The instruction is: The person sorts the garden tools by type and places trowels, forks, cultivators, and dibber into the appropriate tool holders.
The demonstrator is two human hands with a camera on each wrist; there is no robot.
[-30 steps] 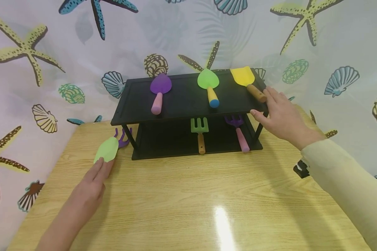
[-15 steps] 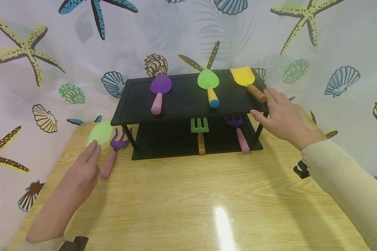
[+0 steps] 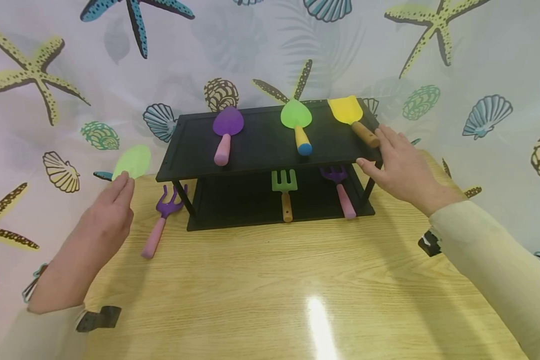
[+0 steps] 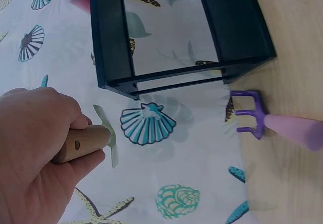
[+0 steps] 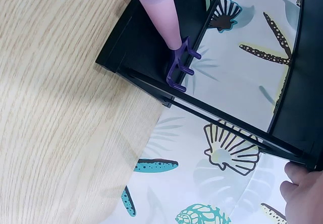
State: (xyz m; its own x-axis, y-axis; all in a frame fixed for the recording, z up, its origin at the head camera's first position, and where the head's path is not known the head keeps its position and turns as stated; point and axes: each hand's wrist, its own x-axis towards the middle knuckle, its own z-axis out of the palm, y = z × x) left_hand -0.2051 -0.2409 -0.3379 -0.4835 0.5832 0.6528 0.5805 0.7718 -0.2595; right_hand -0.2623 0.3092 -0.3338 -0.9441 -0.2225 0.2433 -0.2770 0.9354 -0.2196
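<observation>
My left hand grips a small green garden trowel by its wooden handle. Its blade is held up left of the black two-tier rack, in front of the curtain. Below it on the table lies a purple hand fork with a pink handle. My right hand rests against the rack's top right corner, thumb at the front edge and fingers along the side. Close to those fingers is the wooden handle of a yellow shovel. The right wrist view catches only the fingertips at the shelf end.
On the top tier also lie a purple trowel and a green trowel. A green hand fork and another purple hand fork are on the lower tier. Behind stands a shell-patterned curtain.
My left hand has lifted the green trowel up and left, away from above the purple fork, which now shows fully. The right hand stays at the rack's corner.
</observation>
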